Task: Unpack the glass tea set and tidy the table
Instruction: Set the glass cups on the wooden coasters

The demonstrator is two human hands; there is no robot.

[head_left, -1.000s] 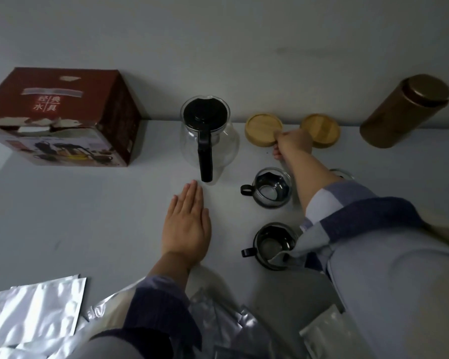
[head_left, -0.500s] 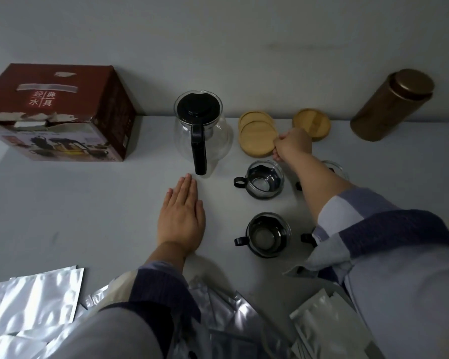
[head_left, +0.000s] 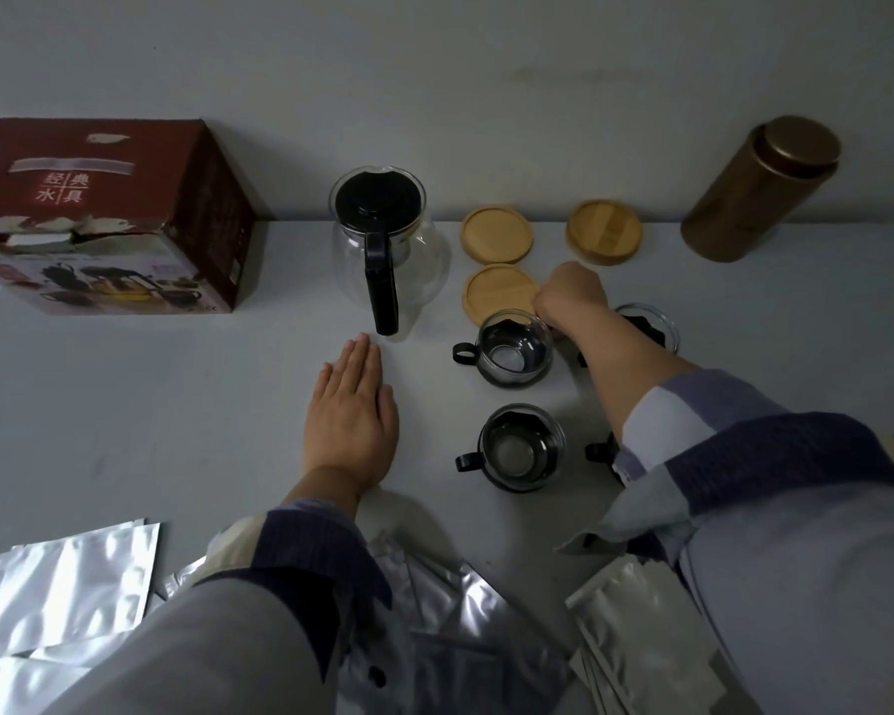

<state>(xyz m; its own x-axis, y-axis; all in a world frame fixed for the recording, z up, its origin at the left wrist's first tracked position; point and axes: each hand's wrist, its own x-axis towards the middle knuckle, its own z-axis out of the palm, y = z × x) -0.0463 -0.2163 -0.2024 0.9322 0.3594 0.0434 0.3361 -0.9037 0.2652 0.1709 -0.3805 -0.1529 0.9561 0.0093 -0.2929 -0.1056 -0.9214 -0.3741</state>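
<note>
The right hand is closed in a grip on the rim of a wooden coaster toward the back edge of the pale bench, the left hand lies flat and open, so a sliding forearm could topple the touching glass cup, the dim wall just behind.

The right forearm hid most of two black-handled glass cups; the curled right hand's fingertips were concealed, possibly gripping.
</note>
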